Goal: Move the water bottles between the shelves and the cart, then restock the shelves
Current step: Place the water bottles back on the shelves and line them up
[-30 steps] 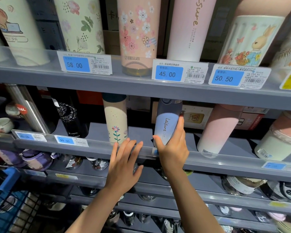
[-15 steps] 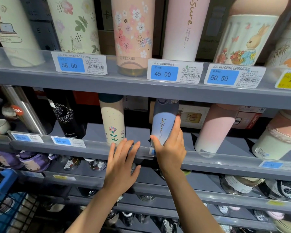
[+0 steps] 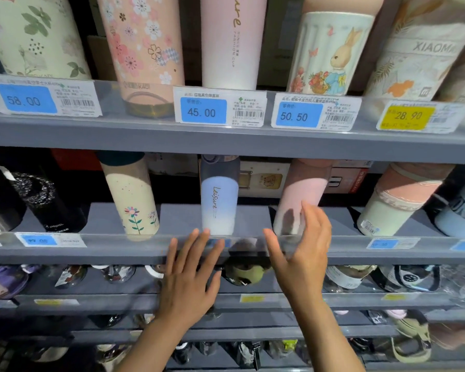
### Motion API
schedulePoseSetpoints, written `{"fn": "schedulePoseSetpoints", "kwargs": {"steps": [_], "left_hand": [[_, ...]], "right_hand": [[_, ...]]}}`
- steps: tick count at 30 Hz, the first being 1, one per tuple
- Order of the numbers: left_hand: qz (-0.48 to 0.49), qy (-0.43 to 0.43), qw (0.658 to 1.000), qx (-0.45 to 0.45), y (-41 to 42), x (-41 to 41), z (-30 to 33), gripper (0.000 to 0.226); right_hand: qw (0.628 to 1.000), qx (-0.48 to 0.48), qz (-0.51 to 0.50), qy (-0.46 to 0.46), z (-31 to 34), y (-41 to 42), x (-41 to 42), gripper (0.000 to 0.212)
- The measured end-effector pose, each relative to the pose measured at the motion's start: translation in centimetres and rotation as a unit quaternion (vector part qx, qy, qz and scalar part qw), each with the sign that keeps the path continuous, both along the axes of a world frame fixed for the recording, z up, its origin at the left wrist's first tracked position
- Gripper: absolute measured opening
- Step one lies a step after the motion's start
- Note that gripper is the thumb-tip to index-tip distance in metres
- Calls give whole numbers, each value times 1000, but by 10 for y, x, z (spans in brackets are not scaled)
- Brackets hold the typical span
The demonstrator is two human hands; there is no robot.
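Risk first, as I judge it: the tall blue-to-white gradient bottle lettered "Leisure" stands free on the grey middle shelf, right behind the clear plastic lip. A careless brush from either hand could rock it into the cream flower-print bottle on its left or the pink bottle on its right; both stand close.

Left hand: fingers straight and spread, holding nothing, tips at the lip just below the Leisure bottle's base. I cannot tell whether they touch the lip.

Right hand: fingers apart, relaxed, empty, in front of the pink bottle's lower part. Blurred; contact unclear.

Leisure bottle sits between the two hands, slightly above them, gripped by neither.
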State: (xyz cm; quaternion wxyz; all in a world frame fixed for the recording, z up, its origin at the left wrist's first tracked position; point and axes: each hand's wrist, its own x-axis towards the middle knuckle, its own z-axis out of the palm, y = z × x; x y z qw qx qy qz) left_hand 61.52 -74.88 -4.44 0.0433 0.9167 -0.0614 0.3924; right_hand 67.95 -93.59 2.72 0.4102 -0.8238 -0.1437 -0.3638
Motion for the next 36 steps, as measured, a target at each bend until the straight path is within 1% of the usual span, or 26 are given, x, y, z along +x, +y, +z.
{"fn": "schedulePoseSetpoints", "kwargs": {"steps": [1, 3, 5, 7, 10, 13, 16, 22, 24, 27, 29, 32, 36], "left_hand": [[-12, -5, 1000, 9, -6, 5, 2, 60], [-44, 3, 998, 42, -17, 13, 7, 62], [-77, 25, 994, 69, -25, 21, 8, 62], [-84, 52, 993, 71, -31, 25, 7, 62], [-70, 89, 992, 53, -34, 26, 8, 63], [-75, 99, 991, 40, -34, 26, 12, 63], [-82, 106, 990, 42, -33, 24, 14, 62], [-76, 110, 991, 32, -37, 23, 12, 64], [-75, 108, 991, 33, -37, 24, 11, 65], [-74, 102, 991, 34, -37, 25, 10, 64], [-74, 97, 992, 32, -38, 26, 8, 64], [-76, 93, 992, 25, -38, 27, 6, 65], [-79, 89, 993, 26, -38, 27, 6, 64]], "right_hand": [[999, 30, -16, 28, 1, -9, 4, 75], [996, 57, -31, 64, 4, -22, 13, 83], [993, 75, -16, 93, 7, -29, 23, 92], [988, 92, 9, 123, 9, -31, 34, 99], [982, 113, 43, 144, 8, -26, 44, 100], [971, 153, 60, 176, 5, -18, 45, 96], [969, 167, 34, 180, 4, -14, 45, 96], [975, 136, -37, 170, 7, -6, 48, 101], [973, 146, -23, 175, 7, -8, 46, 104], [961, 199, 41, 186, 10, -16, 46, 108], [959, 180, 69, 208, 11, -19, 47, 107], [961, 152, 59, 224, 7, -16, 47, 102], [968, 162, 6, 190, 4, -7, 46, 105]]}}
